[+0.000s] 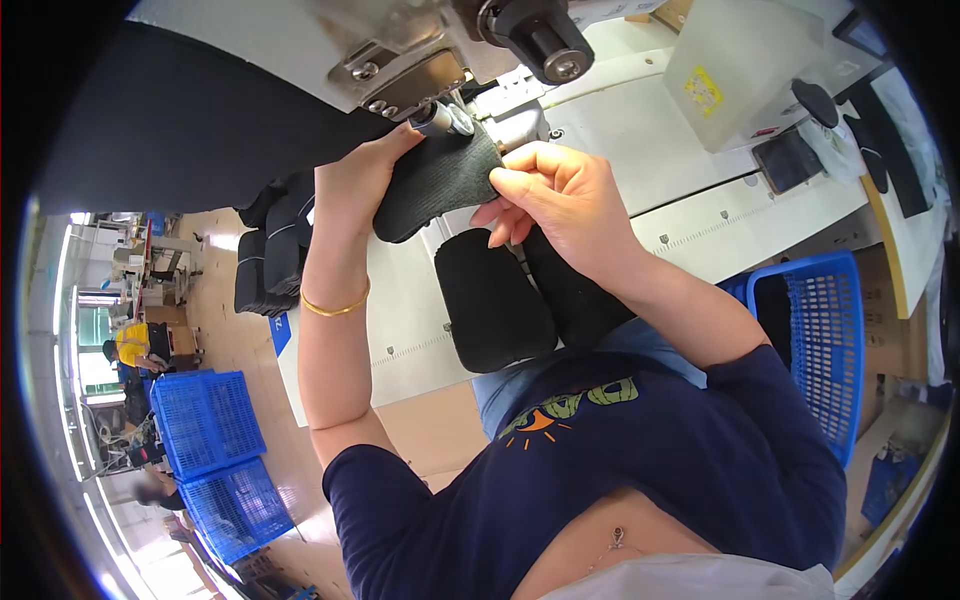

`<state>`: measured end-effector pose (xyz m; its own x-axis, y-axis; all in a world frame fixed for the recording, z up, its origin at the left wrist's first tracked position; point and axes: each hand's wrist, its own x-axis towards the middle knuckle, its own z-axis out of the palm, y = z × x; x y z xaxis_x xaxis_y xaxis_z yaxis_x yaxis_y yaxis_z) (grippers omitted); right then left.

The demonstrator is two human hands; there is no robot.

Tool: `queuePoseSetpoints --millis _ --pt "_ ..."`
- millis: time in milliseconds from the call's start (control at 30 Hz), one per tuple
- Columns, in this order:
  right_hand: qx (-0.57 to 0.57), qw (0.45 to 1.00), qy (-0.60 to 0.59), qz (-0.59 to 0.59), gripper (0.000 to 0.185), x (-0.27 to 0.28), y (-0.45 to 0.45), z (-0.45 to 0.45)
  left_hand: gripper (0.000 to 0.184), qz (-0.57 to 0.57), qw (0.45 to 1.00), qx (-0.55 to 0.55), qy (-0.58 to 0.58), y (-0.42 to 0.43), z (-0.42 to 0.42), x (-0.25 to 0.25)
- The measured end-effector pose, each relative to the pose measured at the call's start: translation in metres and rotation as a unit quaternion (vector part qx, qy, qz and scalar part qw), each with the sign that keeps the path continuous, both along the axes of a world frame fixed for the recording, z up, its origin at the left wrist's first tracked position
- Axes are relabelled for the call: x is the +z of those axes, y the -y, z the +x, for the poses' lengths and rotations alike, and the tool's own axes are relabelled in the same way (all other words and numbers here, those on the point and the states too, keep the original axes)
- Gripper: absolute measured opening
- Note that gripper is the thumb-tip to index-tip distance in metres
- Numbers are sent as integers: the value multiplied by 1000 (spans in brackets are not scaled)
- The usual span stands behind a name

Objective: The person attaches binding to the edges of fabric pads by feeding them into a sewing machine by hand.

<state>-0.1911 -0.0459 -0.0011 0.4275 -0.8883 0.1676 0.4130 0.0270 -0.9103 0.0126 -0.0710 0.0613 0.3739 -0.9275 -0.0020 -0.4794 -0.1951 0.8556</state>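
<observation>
A black ribbed fabric piece (440, 180) sits under the needle area of the sewing machine (440, 85). My left hand (350, 190) holds its left side, thumb near the presser foot (447, 120); the other fingers are hidden by the cloth. At the right edge of the same piece, my right hand (570, 200) pinches it between thumb and index finger, with the remaining fingers curled below. Just beneath, a black padded piece (495, 300) lies over the table's front edge by my lap, beside a second dark piece (570, 290).
Stacked black pieces (270, 250) are at the left table edge. A blue basket (850, 350) stands at right; blue crates (205, 425) are on the floor at left. A phone (788, 160) and a translucent box (740, 75) rest on the table. A person in yellow (130, 345) is farther off.
</observation>
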Motion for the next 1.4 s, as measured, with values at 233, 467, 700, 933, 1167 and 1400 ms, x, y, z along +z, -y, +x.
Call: queuePoseSetpoints --millis 233,467,700,933,1167,1400 --pt "-5 1000 7 5 17 3 -4 -3 36 -450 818 -180 310 -56 -11 -29" --pt "-37 998 42 -13 29 -14 -31 6 33 -473 743 -241 408 -60 -27 -38" --pt "49 989 140 11 49 -6 -45 11 32 -490 732 -223 419 -55 -33 -40" --pt "47 986 159 12 56 -9 -50 20 33 -481 730 -240 421 -54 -27 -36" --pt "37 985 167 3 54 -3 -51 27 33 -486 723 -253 421 -49 -20 -34" --pt "39 982 186 16 53 1 -43 31 32 -491 721 -249 420 -42 -17 -35"
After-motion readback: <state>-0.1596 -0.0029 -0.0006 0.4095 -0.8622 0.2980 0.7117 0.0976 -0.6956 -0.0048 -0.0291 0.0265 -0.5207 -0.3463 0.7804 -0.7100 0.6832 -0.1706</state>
